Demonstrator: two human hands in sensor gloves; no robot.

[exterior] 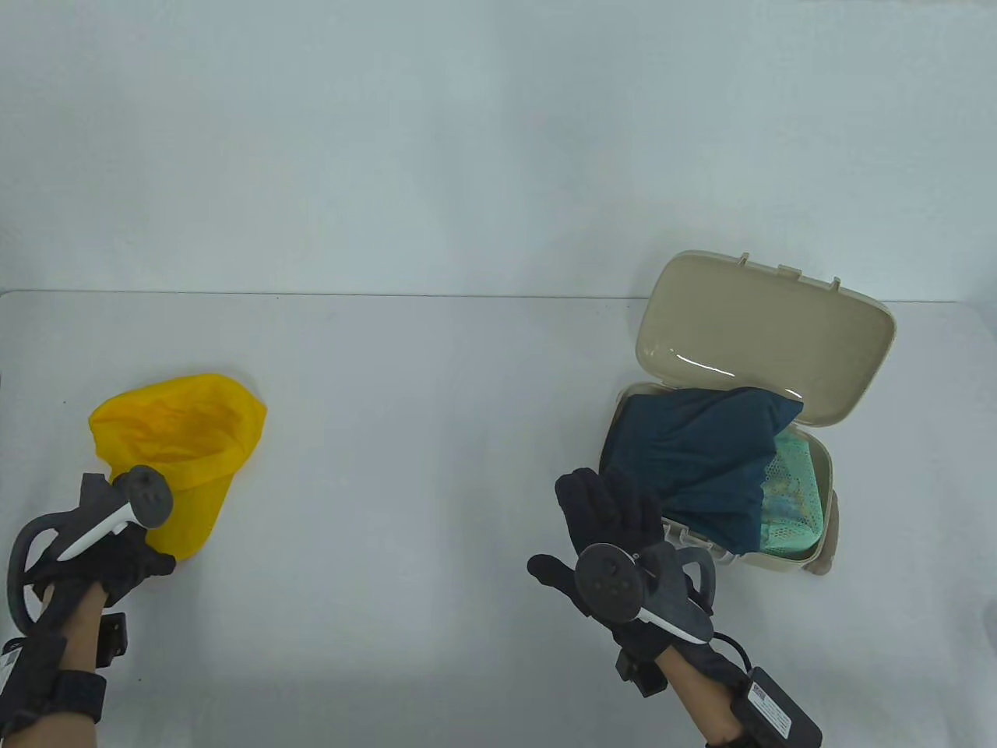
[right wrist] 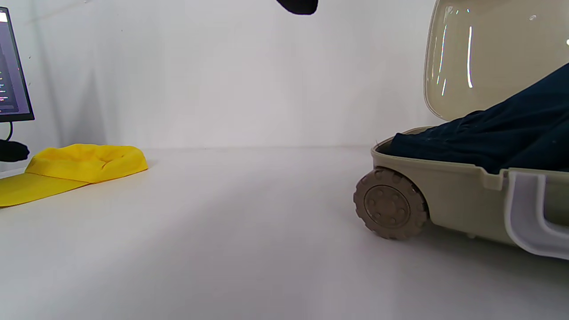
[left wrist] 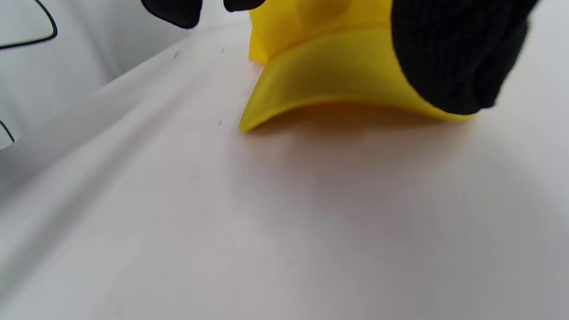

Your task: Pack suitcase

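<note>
A yellow cap (exterior: 183, 436) lies on the table at the left, its brim toward me. My left hand (exterior: 144, 557) is at the brim's near edge. In the left wrist view the thumb (left wrist: 449, 58) lies over the brim (left wrist: 329, 75), and the other fingertips (left wrist: 175, 11) hang apart from it. The beige suitcase (exterior: 814, 557) stands open at the right with its lid (exterior: 763, 335) raised. It holds a dark blue garment (exterior: 697, 456) over a green mesh item (exterior: 794, 495). My right hand (exterior: 596, 510) is spread open and empty beside the suitcase's near left corner.
The right wrist view shows the suitcase's wheel (right wrist: 391, 204), its white handle (right wrist: 529, 222), the blue garment (right wrist: 489, 138) bulging over the rim, and the cap (right wrist: 84, 164) far left. A monitor (right wrist: 13, 66) stands at the left edge. White tabletop (exterior: 405, 467) lies between cap and suitcase.
</note>
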